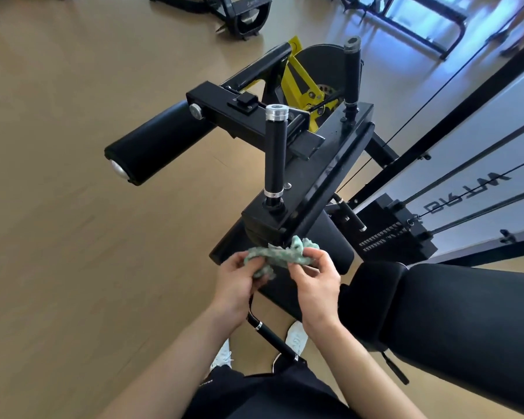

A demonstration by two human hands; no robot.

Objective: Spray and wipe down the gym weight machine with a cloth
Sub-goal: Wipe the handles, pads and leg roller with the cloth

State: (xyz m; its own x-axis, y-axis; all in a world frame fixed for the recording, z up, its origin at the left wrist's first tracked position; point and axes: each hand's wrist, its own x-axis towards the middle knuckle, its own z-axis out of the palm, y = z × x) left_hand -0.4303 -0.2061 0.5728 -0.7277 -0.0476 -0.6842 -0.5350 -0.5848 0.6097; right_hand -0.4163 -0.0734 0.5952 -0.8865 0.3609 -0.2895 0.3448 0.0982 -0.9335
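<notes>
Closest in are black shorts [270, 394] and two white shoes [297, 337] on the wooden floor [73, 207]. Above them both bare hands hold a bunched green cloth [273, 257]. The left hand [235, 282] grips its left end with curled fingers [239, 261], and the right hand [316, 285] pinches its right end between thumb and bent fingers [324, 258]. The cloth hangs in the air over the black seat pad [336, 252] of the weight machine [324, 164], just at the near end of the machine's black frame. A large black back pad [466, 322] lies to the right. Beyond the cloth an upright black handle [275, 152] with a silver cap rises from the frame. A padded roller [155, 146] sticks out to the left, with a yellow lever [297, 77] behind it. The weight stack [384, 231] and its cables stand at right. Another black machine [242, 13] sits far off.
</notes>
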